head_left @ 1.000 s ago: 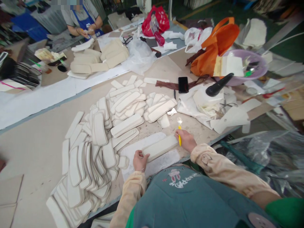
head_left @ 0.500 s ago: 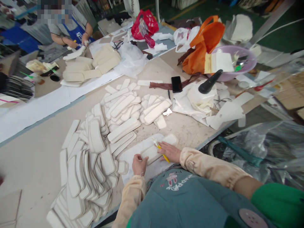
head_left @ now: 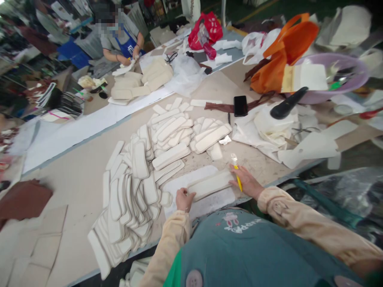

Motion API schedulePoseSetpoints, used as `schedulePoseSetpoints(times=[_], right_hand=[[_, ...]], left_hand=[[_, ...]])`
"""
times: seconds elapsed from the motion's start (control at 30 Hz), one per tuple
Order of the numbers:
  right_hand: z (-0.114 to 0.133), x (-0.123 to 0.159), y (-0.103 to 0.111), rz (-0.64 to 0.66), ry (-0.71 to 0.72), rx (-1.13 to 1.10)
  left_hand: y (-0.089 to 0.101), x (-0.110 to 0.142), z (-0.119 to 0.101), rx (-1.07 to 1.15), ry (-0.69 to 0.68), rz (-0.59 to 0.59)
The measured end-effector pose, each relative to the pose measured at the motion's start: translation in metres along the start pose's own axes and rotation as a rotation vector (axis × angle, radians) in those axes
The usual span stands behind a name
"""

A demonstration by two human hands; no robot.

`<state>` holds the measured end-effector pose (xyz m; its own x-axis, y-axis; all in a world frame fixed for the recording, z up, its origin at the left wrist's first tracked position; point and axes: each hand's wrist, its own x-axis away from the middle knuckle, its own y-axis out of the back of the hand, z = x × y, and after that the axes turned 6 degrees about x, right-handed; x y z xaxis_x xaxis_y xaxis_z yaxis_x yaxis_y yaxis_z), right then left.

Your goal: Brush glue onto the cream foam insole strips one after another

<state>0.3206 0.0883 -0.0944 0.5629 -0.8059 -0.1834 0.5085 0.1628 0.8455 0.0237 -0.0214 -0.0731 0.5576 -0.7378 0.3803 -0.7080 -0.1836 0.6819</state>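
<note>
A long cream strip with rounded corners lies on a white sheet close to my body. My left hand pinches the strip's left end between thumb and fingers. At the other end is my right hand, closed around a yellow-handled brush whose pale head points away from me. The fingertips of that hand touch the strip's right end. Left of the sheet, many similar cream strips are heaped in overlapping stacks, and another pile sits farther back.
A black phone rests on brown fabric. Behind my right hand stands a white container with a black handle, near an orange bag and a purple basin. A co-worker sits across the table. Brown material lies far left.
My right hand has moved with the brush from the strip's middle to its right end. My left hand stays at the left end. The camera view has shifted left.
</note>
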Motion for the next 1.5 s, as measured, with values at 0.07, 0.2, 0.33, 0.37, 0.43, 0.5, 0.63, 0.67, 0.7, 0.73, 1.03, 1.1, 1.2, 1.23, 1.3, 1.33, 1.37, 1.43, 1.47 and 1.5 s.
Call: schedulePoseSetpoints(times=[0.07,0.2,0.33,0.37,0.43,0.5,0.63,0.67,0.7,0.73,1.03,1.1,1.2,1.23,1.3,1.33,1.37,1.43,1.47,1.5], right_hand=[[0.007,-0.007,0.008,-0.026,-0.005,-0.059],[0.029,-0.022,0.025,-0.036,0.016,-0.237],[0.066,-0.040,0.042,0.007,0.033,-0.474],[0.077,-0.045,0.047,0.017,0.029,-0.548],[0.100,-0.056,0.054,0.012,0.000,-0.699],[0.120,-0.066,0.061,-0.036,-0.065,-0.834],[0.147,-0.080,0.067,-0.175,-0.171,-0.989],[0.150,-0.083,0.068,-0.197,-0.183,-0.999],[0.153,-0.084,0.069,-0.213,-0.192,-1.003],[0.155,-0.086,0.069,-0.226,-0.202,-1.003],[0.174,-0.088,0.065,-0.270,-0.194,-0.914],[0.179,-0.089,0.064,-0.277,-0.197,-0.903],[0.186,-0.091,0.064,-0.291,-0.188,-0.879],[0.188,-0.092,0.063,-0.294,-0.182,-0.870],[0.193,-0.093,0.063,-0.297,-0.172,-0.850],[0.194,-0.093,0.063,-0.299,-0.169,-0.839],[0.196,-0.094,0.062,-0.303,-0.169,-0.828],[0.198,-0.096,0.061,-0.311,-0.171,-0.807],[0.200,-0.097,0.060,-0.315,-0.173,-0.801],[0.201,-0.098,0.060,-0.317,-0.174,-0.797]], left_hand=[[0.006,0.005,-0.007,0.225,0.013,0.045],[0.021,0.021,-0.039,0.698,-0.029,0.123],[0.042,0.036,-0.088,0.869,-0.153,0.145],[0.047,0.039,-0.100,0.891,-0.185,0.152],[0.056,0.042,-0.123,0.923,-0.235,0.155],[0.063,0.045,-0.140,0.951,-0.268,0.148],[0.065,0.049,-0.156,1.056,-0.306,0.159],[0.063,0.050,-0.156,1.082,-0.317,0.165],[0.061,0.051,-0.156,1.110,-0.328,0.164],[0.059,0.052,-0.156,1.142,-0.338,0.155],[0.060,0.051,-0.153,1.337,-0.312,0.064],[0.063,0.051,-0.153,1.344,-0.312,0.051],[0.067,0.051,-0.150,1.344,-0.320,0.030],[0.068,0.050,-0.149,1.340,-0.322,0.024],[0.070,0.050,-0.146,1.323,-0.321,0.011],[0.071,0.049,-0.144,1.311,-0.317,0.007],[0.072,0.048,-0.143,1.301,-0.311,0.004],[0.073,0.046,-0.140,1.303,-0.304,0.010],[0.074,0.046,-0.138,1.316,-0.306,0.018],[0.075,0.045,-0.138,1.332,-0.308,0.028]])
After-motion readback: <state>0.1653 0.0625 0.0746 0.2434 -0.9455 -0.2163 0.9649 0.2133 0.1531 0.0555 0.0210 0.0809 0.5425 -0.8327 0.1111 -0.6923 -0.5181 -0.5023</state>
